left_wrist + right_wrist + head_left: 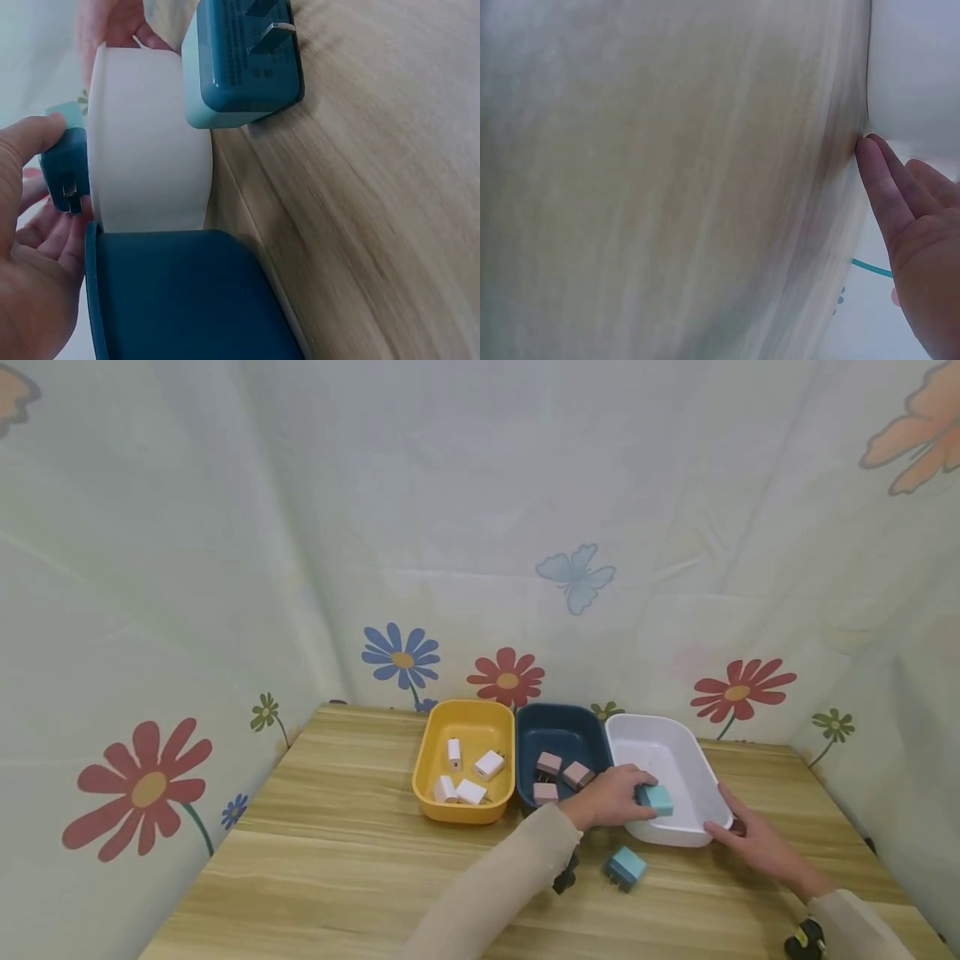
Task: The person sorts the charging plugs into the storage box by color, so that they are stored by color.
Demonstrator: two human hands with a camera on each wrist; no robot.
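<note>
My left hand [611,797] pinches a two-tone teal plug-in charger [658,800] between thumb and fingers, over the near left part of the white bin [652,754]. The left wrist view shows its metal prongs pointing away from the thumb, beside the bin's rim. At the bin's near right corner, my right hand [761,843] rests against the outside; its fingers look straight in the right wrist view. A second teal charger [626,867] lies on the table in front of the bin, prongs showing.
Left of the white bin stands a dark blue bin [562,718] with pink chargers [578,775]. Beside it, a yellow bin [423,777] holds several white chargers [490,765]. All stand on a wood-grain table [330,852] before a flowered curtain [465,527].
</note>
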